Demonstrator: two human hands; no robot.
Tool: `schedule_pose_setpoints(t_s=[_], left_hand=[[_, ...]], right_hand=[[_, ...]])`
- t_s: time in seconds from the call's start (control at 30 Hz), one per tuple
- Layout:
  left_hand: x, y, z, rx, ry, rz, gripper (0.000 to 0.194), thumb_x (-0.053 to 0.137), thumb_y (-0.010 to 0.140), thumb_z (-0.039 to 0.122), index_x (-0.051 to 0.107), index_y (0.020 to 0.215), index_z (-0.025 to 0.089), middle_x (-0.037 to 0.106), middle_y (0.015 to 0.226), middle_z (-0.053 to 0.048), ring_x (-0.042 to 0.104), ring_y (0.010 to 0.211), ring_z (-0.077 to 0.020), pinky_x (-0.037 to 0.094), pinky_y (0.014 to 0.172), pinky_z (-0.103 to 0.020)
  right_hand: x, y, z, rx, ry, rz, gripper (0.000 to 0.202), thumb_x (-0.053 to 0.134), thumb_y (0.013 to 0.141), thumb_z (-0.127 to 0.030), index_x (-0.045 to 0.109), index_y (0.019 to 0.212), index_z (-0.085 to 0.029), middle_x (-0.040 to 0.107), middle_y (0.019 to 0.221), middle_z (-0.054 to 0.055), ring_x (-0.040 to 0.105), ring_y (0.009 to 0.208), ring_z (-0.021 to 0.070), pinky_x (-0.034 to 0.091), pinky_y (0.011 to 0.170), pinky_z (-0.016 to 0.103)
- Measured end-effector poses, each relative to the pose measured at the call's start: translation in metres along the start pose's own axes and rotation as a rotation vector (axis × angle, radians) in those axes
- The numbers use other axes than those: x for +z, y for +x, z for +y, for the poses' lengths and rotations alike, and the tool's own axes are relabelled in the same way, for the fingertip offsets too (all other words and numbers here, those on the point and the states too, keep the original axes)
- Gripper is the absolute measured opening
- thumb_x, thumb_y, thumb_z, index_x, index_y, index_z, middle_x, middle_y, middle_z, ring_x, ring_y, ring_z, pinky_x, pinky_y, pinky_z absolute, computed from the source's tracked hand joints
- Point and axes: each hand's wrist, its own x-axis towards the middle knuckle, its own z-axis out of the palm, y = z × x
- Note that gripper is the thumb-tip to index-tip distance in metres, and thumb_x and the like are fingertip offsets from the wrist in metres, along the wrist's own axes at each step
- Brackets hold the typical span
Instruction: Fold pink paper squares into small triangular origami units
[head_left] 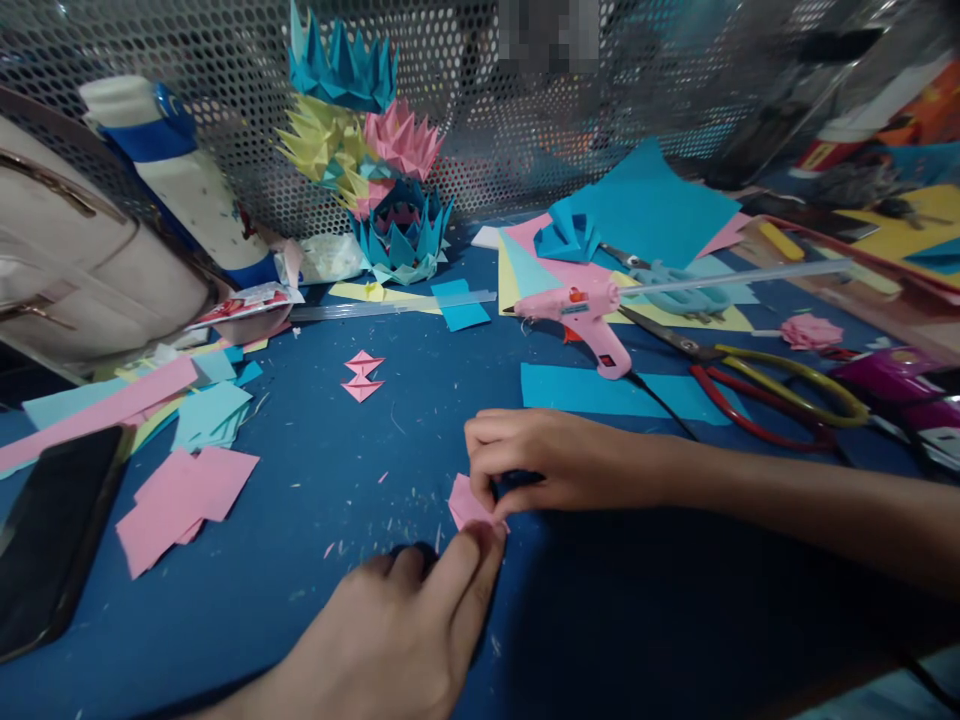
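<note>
A small piece of pink paper, partly folded, lies on the blue table under both my hands. Coming in from the right, my right hand has curled fingers and pinches the paper's right side. My left hand reaches up from the bottom, its thumb and index finger pressed together at the paper's lower edge, close to the right fingertips. The hands cover part of the paper, so its full shape is hidden. Farther back, two folded pink paper pieces rest on the table.
Pink paper squares, light-blue squares and a phone lie left. A pink glue gun, scissors and a blue strip lie right. Folded paper flowers and a bottle stand by the perforated metal panel.
</note>
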Motion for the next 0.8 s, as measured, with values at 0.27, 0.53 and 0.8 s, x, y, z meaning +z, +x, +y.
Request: schedule_pose_setpoints(t_s=[0.27, 0.53, 0.8], left_hand=[[-0.014, 0.004, -0.002, 0.020, 0.093, -0.099, 0.062, 0.052, 0.082, 0.014, 0.048, 0.143, 0.008, 0.060, 0.135, -0.015, 0.065, 0.061, -0.0134, 0.054, 0.043, -0.023], [-0.006, 0.002, -0.006, 0.045, 0.041, -0.048, 0.053, 0.050, 0.087, 0.017, 0.054, 0.139, 0.010, 0.059, 0.138, -0.013, 0.062, 0.054, -0.0127, 0.049, 0.037, -0.024], [-0.004, 0.010, -0.008, 0.037, 0.055, 0.096, 0.048, 0.053, 0.079, 0.013, 0.067, 0.125, 0.012, 0.067, 0.127, -0.010, 0.057, 0.042, -0.0117, 0.042, 0.028, -0.024]], right_hand=[[-0.007, -0.008, 0.016, -0.305, -0.203, 0.040, 0.035, 0.049, 0.101, -0.042, 0.075, 0.092, -0.021, 0.061, 0.078, 0.002, 0.045, 0.073, 0.0134, 0.031, 0.068, 0.029], [-0.011, -0.008, 0.022, -0.295, -0.202, 0.025, 0.041, 0.044, 0.102, -0.046, 0.077, 0.095, -0.023, 0.059, 0.072, 0.001, 0.043, 0.068, 0.0134, 0.030, 0.065, 0.029], [-0.014, -0.010, 0.026, -0.280, -0.195, 0.023, 0.038, 0.046, 0.102, -0.044, 0.077, 0.099, -0.022, 0.059, 0.068, 0.001, 0.044, 0.066, 0.0132, 0.030, 0.065, 0.029]])
